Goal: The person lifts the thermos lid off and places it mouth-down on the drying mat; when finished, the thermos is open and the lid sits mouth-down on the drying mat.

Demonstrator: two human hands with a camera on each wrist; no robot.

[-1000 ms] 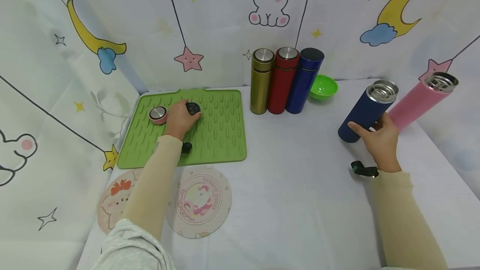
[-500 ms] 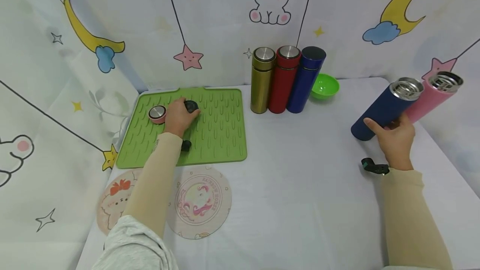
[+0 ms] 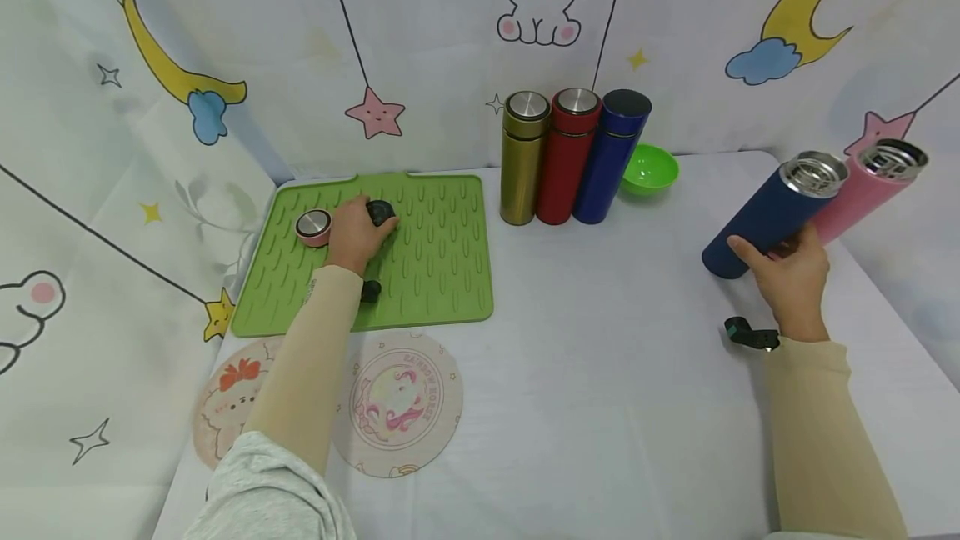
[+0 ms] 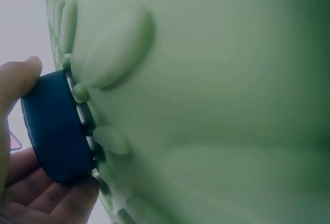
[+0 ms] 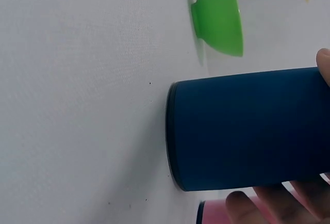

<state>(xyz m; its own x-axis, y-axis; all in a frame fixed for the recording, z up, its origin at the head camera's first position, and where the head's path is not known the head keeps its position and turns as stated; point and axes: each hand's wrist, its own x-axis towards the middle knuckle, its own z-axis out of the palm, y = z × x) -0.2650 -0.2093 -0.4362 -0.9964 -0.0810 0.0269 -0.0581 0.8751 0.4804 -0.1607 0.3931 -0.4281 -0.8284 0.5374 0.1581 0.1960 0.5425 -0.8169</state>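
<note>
Compared with 1 second ago, the steel-mouthed dark-blue cylindrical bottle [image 3: 767, 217] has been shifted rightward, nearer the steel-mouthed pink cylindrical bottle [image 3: 873, 194], and is gripped by the right hand [image 3: 797, 277], thumb and fingers curled round it. A round dark-blue lid [image 4: 56, 126] is pinched by the left hand [image 3: 355, 233] at the knobbly green mat [image 3: 446, 265]. The white-covered table [image 3: 600, 407] is backed by cartoon-printed white cloth [image 3: 450, 32].

The round unicorn mat [image 3: 399, 405] reads "RAINBOW HORSE".

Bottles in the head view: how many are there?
5. Gold bottle, red bottle and blue bottle stand left to right at the back; navy bottle is in the right hand; pink bottle is beside it, partly covered.
</note>
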